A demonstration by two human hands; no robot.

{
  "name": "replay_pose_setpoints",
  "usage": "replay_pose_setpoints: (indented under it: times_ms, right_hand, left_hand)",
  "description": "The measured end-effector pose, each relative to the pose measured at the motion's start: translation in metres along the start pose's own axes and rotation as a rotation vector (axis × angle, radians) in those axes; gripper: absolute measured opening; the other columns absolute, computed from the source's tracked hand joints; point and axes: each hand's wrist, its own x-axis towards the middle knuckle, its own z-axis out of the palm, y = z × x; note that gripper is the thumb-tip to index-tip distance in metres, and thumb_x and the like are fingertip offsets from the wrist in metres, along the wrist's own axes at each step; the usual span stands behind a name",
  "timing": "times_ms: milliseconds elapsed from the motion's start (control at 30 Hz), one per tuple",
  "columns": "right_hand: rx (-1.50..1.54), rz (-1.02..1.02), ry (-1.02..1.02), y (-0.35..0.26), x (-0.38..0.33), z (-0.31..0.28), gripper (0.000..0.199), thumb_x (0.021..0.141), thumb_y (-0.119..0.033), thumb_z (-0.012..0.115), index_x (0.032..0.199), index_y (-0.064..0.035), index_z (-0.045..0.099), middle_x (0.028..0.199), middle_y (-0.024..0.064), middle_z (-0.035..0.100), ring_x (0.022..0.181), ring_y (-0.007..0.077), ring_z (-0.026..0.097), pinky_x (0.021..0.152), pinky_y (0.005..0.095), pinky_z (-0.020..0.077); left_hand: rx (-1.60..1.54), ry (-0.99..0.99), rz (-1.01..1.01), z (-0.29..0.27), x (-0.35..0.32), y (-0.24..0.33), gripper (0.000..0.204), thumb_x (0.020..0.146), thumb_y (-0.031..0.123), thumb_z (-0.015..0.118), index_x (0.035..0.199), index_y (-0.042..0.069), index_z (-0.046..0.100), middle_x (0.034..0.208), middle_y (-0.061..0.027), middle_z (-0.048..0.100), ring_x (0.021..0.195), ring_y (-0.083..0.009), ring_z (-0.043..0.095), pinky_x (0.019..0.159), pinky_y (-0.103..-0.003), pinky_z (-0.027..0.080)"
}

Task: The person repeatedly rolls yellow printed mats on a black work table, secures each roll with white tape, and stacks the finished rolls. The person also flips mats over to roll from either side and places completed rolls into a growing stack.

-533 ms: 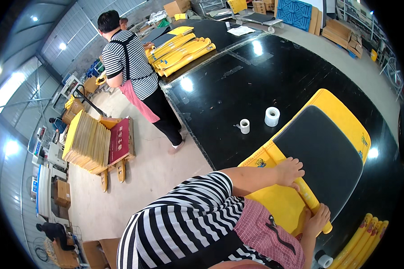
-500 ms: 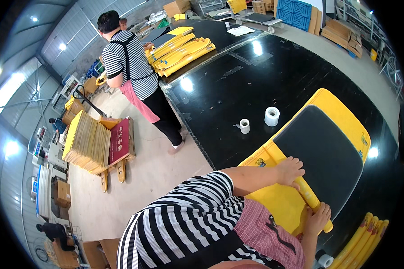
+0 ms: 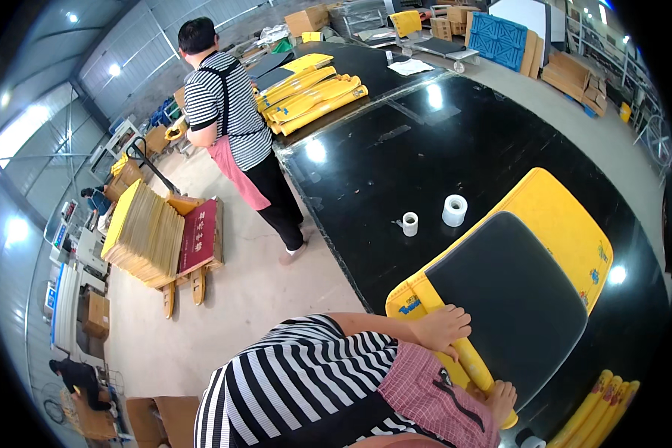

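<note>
A yellow roll (image 3: 476,364) lies along the near edge of a dark grey sheet (image 3: 511,306). My left hand (image 3: 442,328) is curled over the roll's upper part, and my right hand (image 3: 502,401) grips it close to its lower end. Beneath the grey sheet is a flat yellow sheet (image 3: 567,224) with small printed figures, showing past its far side and upper left corner. My apron hides the near part of the yellow material.
On the black table (image 3: 366,168) stand two white tape rolls (image 3: 455,210) (image 3: 410,224). Finished-looking yellow rolls (image 3: 601,411) lie at lower right, and more yellow rolls (image 3: 313,97) are piled near another person (image 3: 228,112). A loaded pallet truck (image 3: 175,243) stands on the floor at left.
Both hands and the yellow roll have come nearer to my body. The dark grey sheet has shifted with them, baring more of the yellow sheet at the far side.
</note>
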Motion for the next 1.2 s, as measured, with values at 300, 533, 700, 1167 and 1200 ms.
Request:
replay_pose_setpoints:
  times_ms: [300,533,700,1167,1200]
  right_hand:
    - [0.22,-0.035,0.034,0.002,0.012,-0.027,0.039,0.093,-0.04,0.063,0.106,-0.0025,0.059,0.102,0.0182,0.056,0.098,0.0402,0.055,0.087,0.0484,0.0437]
    - [-0.016,0.309,0.147,0.045,-0.069,0.016,0.048,0.081,-0.011,0.073,0.129,-0.0143,0.069,0.126,0.0149,0.058,0.118,0.0355,0.057,0.101,0.0462,0.0465]
    - [0.717,0.713,0.408,0.123,-0.106,0.1,0.044,0.097,-0.011,0.069,0.14,-0.0087,0.065,0.132,0.0186,0.059,0.12,0.0322,0.062,0.104,0.0396,0.05]
    - [0.675,0.859,0.299,0.071,-0.107,0.06,0.048,0.099,0.001,0.062,0.147,-0.0017,0.056,0.143,0.0199,0.059,0.125,0.0301,0.06,0.107,0.0371,0.0463]
    - [0.644,0.863,0.272,0.072,-0.108,0.062,0.048,0.099,-0.001,0.062,0.147,-0.0019,0.055,0.144,0.0204,0.057,0.127,0.031,0.059,0.108,0.0378,0.0456]
  left_hand:
    - [0.024,0.051,-0.458,-0.014,-0.021,-0.022,0.034,0.096,0.04,0.066,0.108,0.008,0.069,0.116,-0.0147,0.06,0.122,-0.0327,0.054,0.118,-0.056,0.032]
    - [-0.131,-0.031,-0.883,-0.05,-0.04,-0.043,0.041,0.101,0.042,0.063,0.126,0.009,0.067,0.144,-0.0215,0.051,0.137,-0.0396,0.048,0.118,-0.048,0.038]
    - [-0.228,-0.058,-0.995,-0.06,-0.046,-0.031,0.045,0.101,0.043,0.064,0.131,0.01,0.066,0.15,-0.0216,0.047,0.138,-0.0397,0.047,0.116,-0.046,0.041]
    - [-0.334,0.399,-0.954,-0.026,-0.076,-0.026,0.061,0.095,0.032,0.073,0.145,0.002,0.052,0.153,-0.0183,0.049,0.139,-0.0363,0.051,0.118,-0.041,0.041]
    - [-0.309,0.385,-0.935,-0.026,-0.077,-0.027,0.062,0.095,0.032,0.073,0.145,0.002,0.052,0.153,-0.0179,0.049,0.138,-0.0362,0.051,0.118,-0.041,0.041]
